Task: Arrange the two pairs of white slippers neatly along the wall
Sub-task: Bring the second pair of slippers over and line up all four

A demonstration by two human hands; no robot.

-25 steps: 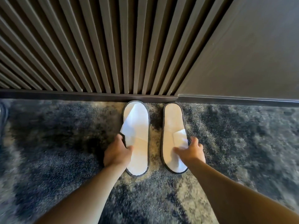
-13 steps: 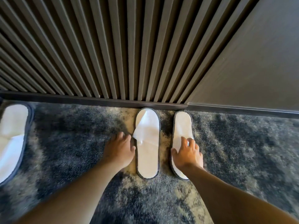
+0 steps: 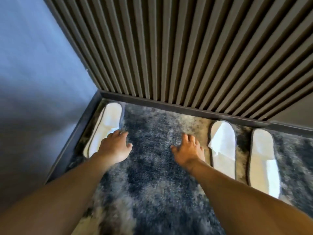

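Head view: no containers are in sight; everything lies on a mottled grey-blue carpet (image 3: 152, 167). Two white slippers with dark piping, the inner slipper (image 3: 223, 150) and the outer slipper (image 3: 263, 160), lie side by side near the carpet's far edge, one end against the skirting of the slatted wall (image 3: 186, 48), long axes square to it. A third slipper (image 3: 108, 122) lies in the carpet's far-left corner, along the blue wall (image 3: 33, 73), slightly blurred. The left hand (image 3: 115, 146) rests on its near part, fingers loosely spread, gripping nothing. The right hand (image 3: 186, 150) is splayed, empty, just beside the inner slipper.
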